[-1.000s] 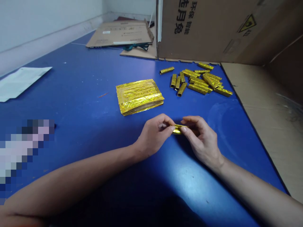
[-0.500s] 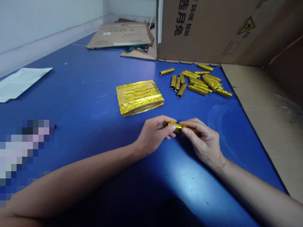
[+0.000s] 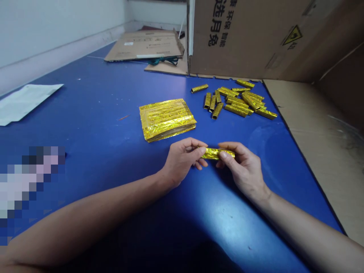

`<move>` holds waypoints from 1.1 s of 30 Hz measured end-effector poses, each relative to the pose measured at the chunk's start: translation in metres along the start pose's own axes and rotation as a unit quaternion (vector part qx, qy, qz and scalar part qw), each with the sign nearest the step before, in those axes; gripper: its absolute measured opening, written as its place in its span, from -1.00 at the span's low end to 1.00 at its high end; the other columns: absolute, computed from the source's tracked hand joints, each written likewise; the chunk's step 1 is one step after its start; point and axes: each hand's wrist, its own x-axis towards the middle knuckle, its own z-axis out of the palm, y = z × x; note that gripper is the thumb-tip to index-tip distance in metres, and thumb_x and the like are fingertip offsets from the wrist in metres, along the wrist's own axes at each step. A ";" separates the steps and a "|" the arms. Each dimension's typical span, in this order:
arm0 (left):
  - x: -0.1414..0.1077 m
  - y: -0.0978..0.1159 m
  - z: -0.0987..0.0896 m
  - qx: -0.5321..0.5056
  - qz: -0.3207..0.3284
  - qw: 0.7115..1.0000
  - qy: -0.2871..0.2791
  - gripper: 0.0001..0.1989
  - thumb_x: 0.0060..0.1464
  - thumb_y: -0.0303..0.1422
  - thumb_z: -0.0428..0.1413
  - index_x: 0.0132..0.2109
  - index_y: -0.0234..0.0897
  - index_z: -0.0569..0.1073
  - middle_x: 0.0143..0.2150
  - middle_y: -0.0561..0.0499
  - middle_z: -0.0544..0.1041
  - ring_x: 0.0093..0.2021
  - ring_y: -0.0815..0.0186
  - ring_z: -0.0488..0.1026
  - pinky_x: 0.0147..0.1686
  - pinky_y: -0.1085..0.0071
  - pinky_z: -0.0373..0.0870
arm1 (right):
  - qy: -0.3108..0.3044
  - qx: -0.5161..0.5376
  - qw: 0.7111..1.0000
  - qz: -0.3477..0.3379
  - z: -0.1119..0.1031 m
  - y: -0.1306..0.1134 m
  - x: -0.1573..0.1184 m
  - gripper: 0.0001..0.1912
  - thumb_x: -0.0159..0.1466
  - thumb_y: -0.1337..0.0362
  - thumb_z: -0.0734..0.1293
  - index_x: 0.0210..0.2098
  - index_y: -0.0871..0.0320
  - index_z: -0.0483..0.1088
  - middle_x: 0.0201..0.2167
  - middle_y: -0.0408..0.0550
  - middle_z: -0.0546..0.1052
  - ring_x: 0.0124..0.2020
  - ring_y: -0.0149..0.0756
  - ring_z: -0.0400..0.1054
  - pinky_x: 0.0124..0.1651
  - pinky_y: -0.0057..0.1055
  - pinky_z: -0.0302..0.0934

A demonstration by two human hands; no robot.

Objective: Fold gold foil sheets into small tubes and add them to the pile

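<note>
My left hand (image 3: pixel 183 159) pinches the left end of a gold foil strip (image 3: pixel 212 153) between thumb and fingers. Its right end is gripped by my right hand (image 3: pixel 246 167), thumb on top. The strip is folded and lies level, a little above the blue table (image 3: pixel 113 151). Beyond my left hand rests a stack of flat gold foil sheets (image 3: pixel 167 118). Farther right, several folded gold tubes (image 3: pixel 237 110) are scattered and partly piled, and a single tube (image 3: pixel 199 88) lies apart from them.
A large cardboard box (image 3: pixel 241 41) stands at the back right, with a cardboard sheet (image 3: pixel 318 151) along the right side. Flattened cardboard (image 3: pixel 145 45) with a green cord (image 3: pixel 163 60) lies at the back. A pale packet (image 3: pixel 25 102) is at the left.
My hands have moved slightly apart, showing more of the gold strip between them. The strip has turned so a broader face shows. The view has shifted slightly.
</note>
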 end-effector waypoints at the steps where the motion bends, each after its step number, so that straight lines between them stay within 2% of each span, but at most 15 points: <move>1: 0.000 0.000 0.000 -0.001 -0.001 1.000 0.000 -0.87 -0.07 -0.41 0.11 -0.32 -0.40 0.38 -0.62 0.09 0.42 -0.63 0.46 0.40 -0.64 0.58 0.32 | -0.007 0.006 1.000 0.009 0.000 -0.001 0.000 -0.79 0.14 0.20 0.31 -0.27 0.18 0.37 -0.59 -0.18 0.44 -0.60 -0.42 0.32 -0.53 -0.45 0.22; 5: -0.001 0.001 0.001 -0.031 -0.035 0.999 -0.028 -0.83 -0.02 -0.41 0.07 -0.24 -0.40 0.35 -0.56 0.07 0.44 -0.59 0.41 0.44 -0.62 0.56 0.34 | 0.006 0.016 1.000 0.008 0.001 -0.002 0.000 -0.84 0.14 0.23 0.31 -0.30 0.18 0.40 -0.63 -0.19 0.45 -0.60 -0.42 0.33 -0.52 -0.46 0.21; 9: -0.001 0.002 0.002 -0.060 -0.066 0.996 -0.029 -0.86 -0.01 -0.48 0.03 -0.24 -0.42 0.34 -0.55 0.03 0.47 -0.55 0.40 0.47 -0.57 0.54 0.38 | 0.016 0.029 0.999 -0.022 0.001 -0.001 0.000 -0.89 0.15 0.27 0.30 -0.32 0.15 0.41 -0.53 -0.17 0.46 -0.53 -0.41 0.35 -0.43 -0.42 0.25; 13: 0.000 0.003 0.002 -0.082 -0.064 0.994 -0.019 -0.84 -0.06 -0.52 0.04 -0.24 -0.42 0.34 -0.46 -0.01 0.50 -0.51 0.40 0.48 -0.52 0.52 0.40 | 0.005 0.010 0.999 -0.050 -0.001 0.000 0.000 -0.88 0.17 0.30 0.29 -0.28 0.12 0.42 -0.41 -0.13 0.46 -0.46 -0.40 0.36 -0.36 -0.39 0.27; 19: 0.002 0.002 0.001 -0.069 -0.062 0.996 -0.004 -0.90 -0.09 -0.50 0.05 -0.32 -0.38 0.34 -0.61 0.06 0.43 -0.62 0.42 0.42 -0.63 0.54 0.33 | -0.023 -0.074 0.989 -0.123 -0.002 -0.001 0.000 -0.87 0.18 0.34 0.27 -0.28 0.10 0.44 -0.29 -0.05 0.50 -0.24 -0.29 0.37 -0.18 -0.28 0.27; 23: 0.002 0.001 -0.001 -0.043 -0.058 0.997 -0.008 -0.96 -0.11 -0.50 0.03 -0.41 -0.37 0.36 -0.69 0.08 0.39 -0.69 0.45 0.35 -0.70 0.58 0.25 | -0.054 -0.093 0.982 -0.154 -0.002 -0.002 -0.001 -0.85 0.19 0.38 0.26 -0.29 0.11 0.44 -0.26 -0.04 0.50 -0.21 -0.29 0.37 -0.15 -0.27 0.26; 29: 0.002 0.000 -0.001 -0.008 -0.042 0.999 -0.001 -0.95 -0.13 -0.50 0.02 -0.41 -0.37 0.36 -0.71 0.09 0.37 -0.71 0.48 0.30 -0.70 0.58 0.22 | -0.059 -0.109 0.982 -0.142 -0.002 -0.002 -0.002 -0.81 0.18 0.35 0.27 -0.20 0.12 0.41 -0.26 -0.05 0.50 -0.24 -0.31 0.38 -0.19 -0.31 0.28; 33: -0.001 0.001 0.000 0.010 -0.009 1.000 -0.019 -0.81 -0.14 -0.50 0.08 -0.27 -0.38 0.35 -0.65 0.10 0.42 -0.67 0.48 0.34 -0.63 0.56 0.30 | -0.034 -0.094 0.988 -0.118 -0.002 0.000 0.000 -0.87 0.19 0.33 0.26 -0.29 0.11 0.44 -0.31 -0.06 0.51 -0.27 -0.31 0.39 -0.21 -0.31 0.29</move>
